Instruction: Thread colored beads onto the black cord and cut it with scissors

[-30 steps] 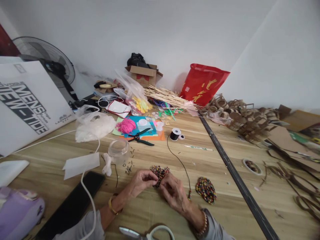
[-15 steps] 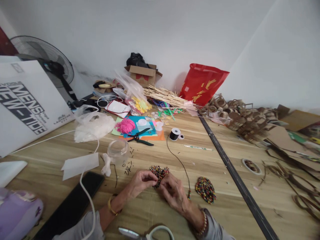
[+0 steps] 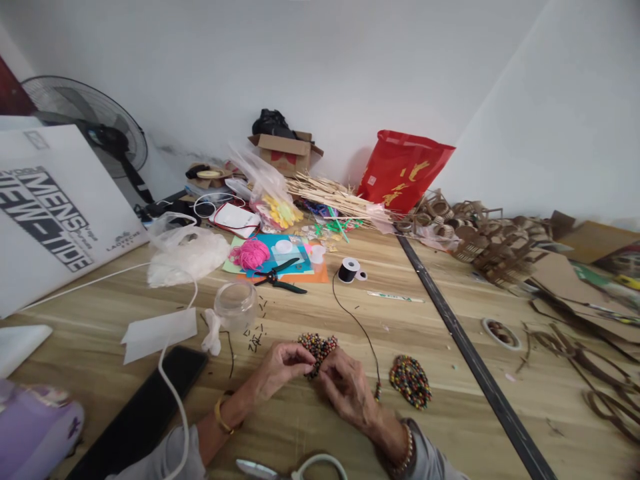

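My left hand (image 3: 279, 366) and my right hand (image 3: 347, 388) meet at the near edge of a multicoloured beaded piece (image 3: 318, 346) on the wooden table (image 3: 310, 313). Both pinch its lower rim, fingers closed on the beads. A thin black cord (image 3: 356, 318) runs from a black thread spool (image 3: 348, 270) down past my right hand. A second round beaded piece (image 3: 411, 380) lies flat to the right of my right hand.
A clear jar (image 3: 235, 305), pliers (image 3: 277, 277), pink yarn (image 3: 249, 253), a black phone (image 3: 145, 410), white cable (image 3: 175, 393) and scissors (image 3: 295, 471) lie around. A red bag (image 3: 405, 171), sticks and cardboard pieces (image 3: 500, 250) fill the back. A dark seam (image 3: 475, 370) crosses the table.
None beyond a slight camera shift; both hands stay pinched on the beaded piece.
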`<control>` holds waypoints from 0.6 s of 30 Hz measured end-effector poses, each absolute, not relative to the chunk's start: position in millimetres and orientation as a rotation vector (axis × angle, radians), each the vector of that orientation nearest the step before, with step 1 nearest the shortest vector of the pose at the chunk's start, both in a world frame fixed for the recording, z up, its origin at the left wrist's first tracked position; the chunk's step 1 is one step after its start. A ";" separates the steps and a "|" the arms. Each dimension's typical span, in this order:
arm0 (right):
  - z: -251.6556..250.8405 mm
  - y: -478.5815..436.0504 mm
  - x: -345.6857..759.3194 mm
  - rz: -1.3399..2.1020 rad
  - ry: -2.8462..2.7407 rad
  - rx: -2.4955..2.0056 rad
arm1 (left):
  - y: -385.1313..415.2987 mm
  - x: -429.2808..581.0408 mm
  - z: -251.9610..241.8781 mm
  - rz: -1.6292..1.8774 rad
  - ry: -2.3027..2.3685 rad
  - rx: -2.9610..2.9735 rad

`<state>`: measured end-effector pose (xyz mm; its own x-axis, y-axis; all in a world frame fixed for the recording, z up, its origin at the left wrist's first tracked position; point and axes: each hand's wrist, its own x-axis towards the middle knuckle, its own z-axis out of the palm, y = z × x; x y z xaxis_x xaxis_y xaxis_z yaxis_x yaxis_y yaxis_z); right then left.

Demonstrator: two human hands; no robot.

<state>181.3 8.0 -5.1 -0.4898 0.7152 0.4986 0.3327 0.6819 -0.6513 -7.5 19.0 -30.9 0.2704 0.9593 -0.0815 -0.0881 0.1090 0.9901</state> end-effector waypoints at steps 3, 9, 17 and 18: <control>-5.5 8.0 181.5 0.622 -2.100 -0.812 | 18.6 -7.4 -30.5 0.979 0.983 1.174; -6.3 8.3 181.9 0.625 -2.107 -0.809 | 18.6 -7.8 -26.8 0.973 0.983 1.177; -5.6 8.7 181.5 0.610 -2.100 -0.782 | 18.5 -7.9 -22.4 0.971 0.966 1.178; -5.6 8.7 181.4 0.611 -2.102 -0.781 | 18.5 -7.7 -21.9 0.971 0.965 1.170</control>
